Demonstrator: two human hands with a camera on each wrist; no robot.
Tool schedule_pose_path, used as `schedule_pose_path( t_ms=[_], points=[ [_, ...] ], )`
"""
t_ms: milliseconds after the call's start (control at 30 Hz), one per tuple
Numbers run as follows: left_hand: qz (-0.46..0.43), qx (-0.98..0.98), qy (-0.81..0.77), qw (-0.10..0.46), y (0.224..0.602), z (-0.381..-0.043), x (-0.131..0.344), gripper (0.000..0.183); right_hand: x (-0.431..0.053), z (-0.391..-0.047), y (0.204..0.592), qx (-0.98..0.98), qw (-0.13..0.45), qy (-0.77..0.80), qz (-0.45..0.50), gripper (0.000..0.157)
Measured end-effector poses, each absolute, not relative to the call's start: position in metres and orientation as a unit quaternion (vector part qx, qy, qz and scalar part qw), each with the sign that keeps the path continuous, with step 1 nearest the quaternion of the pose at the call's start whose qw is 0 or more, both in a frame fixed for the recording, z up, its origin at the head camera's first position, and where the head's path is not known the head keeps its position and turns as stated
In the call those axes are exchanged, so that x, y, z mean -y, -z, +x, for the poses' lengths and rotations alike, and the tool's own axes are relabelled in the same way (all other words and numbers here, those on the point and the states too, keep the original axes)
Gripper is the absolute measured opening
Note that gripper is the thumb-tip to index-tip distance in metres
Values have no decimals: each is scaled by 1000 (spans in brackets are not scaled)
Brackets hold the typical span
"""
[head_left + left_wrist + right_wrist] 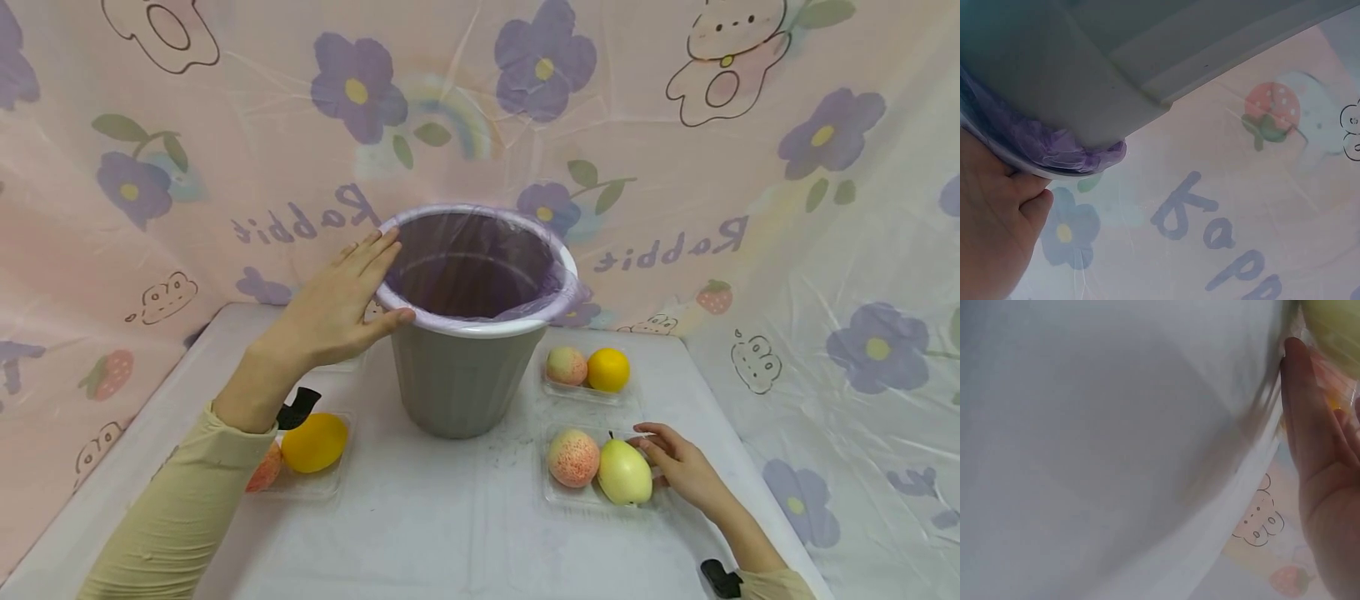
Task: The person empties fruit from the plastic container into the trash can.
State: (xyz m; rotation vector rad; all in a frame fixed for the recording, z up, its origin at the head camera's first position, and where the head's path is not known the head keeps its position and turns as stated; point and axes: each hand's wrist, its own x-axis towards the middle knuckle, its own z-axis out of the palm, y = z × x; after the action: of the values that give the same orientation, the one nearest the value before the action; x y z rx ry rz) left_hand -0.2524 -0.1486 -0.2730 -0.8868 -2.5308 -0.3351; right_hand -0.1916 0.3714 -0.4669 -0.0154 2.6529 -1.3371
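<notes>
A grey bin [465,375] with a white rim stands upright on the table, lined with a thin purple plastic bag [1054,147] folded over the rim. My left hand [337,300] rests on the rim's left side, fingers straight and thumb at the front. At the right, my right hand [682,467] is beside a yellow-green pear [625,472], its fingertips at the right edge of a clear plastic tray [592,500]. A speckled pink peach [573,458] shares that tray. In the right wrist view, the right fingers [1310,412] look extended next to the pear.
Behind that tray, another clear tray [585,393] holds a peach [566,366] and an orange [608,370]. At left, a tray [322,492] holds a yellow fruit [315,442] and a reddish fruit [266,471], partly hidden by the left arm. A printed curtain [450,100] surrounds the table.
</notes>
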Motion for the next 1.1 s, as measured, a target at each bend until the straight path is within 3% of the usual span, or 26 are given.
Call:
schedule_pose_path(
  t_ms=[433, 1100],
  points=[
    [-319, 913, 121, 226, 272, -252, 150, 87, -364, -195, 464, -894, 65, 444, 2, 42],
    [-315, 918, 110, 215, 271, -252, 149, 88, -364, -184, 459, -845, 96, 526, 16, 40]
  ],
)
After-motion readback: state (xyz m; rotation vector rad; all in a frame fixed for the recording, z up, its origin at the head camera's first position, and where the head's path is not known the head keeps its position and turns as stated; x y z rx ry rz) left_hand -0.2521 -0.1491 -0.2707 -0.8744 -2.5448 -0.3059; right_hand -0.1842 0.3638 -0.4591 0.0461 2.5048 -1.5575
